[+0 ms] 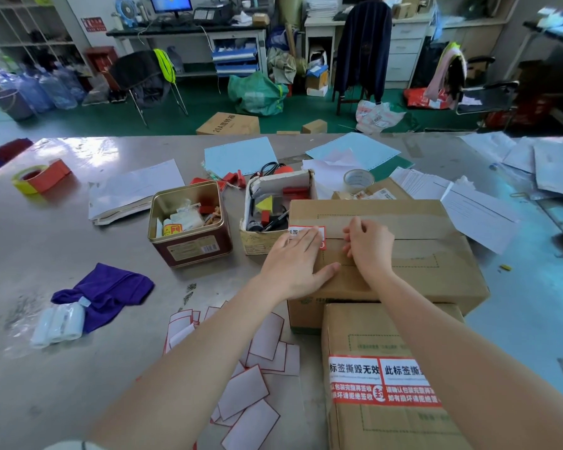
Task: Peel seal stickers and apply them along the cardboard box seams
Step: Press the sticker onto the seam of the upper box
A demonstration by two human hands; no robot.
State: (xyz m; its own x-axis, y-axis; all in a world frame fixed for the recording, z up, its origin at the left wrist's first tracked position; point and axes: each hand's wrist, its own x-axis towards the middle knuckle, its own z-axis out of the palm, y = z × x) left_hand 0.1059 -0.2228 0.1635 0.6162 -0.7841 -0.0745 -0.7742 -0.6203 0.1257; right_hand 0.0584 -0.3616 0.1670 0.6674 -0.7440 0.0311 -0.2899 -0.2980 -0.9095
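While my left hand (298, 264) lies flat with straight fingers on the top of the far cardboard box (403, 254), its fingertips press a red-and-white seal sticker (309, 233) down over the box's taped centre seam, near the left edge. My right hand (369, 245) sits just beside it on the same seam, fingers curled loosely under; whether they pinch anything I cannot tell. Both hands are close together, nearly touching at the fingertips.

A second cardboard box (387, 417) stands nearer to me, touching the first, and already carries two seal stickers (381, 380) side by side across its top; my right forearm crosses over part of them. Left of that box, a scatter of peeled backing sheets (251, 397) with red borders lies on the table (78, 254).

Farther left rest a purple cloth (108, 293) and white rolls in plastic wrap (59, 326) touching its corner. Beyond my left hand sit an open metal tin (189, 222) full of small items and a small open carton (270, 206) of tools, which touches the box I am working on. A roll of clear tape (358, 180) stands behind the box, and a tape dispenser (39, 177) lies far off to the left.
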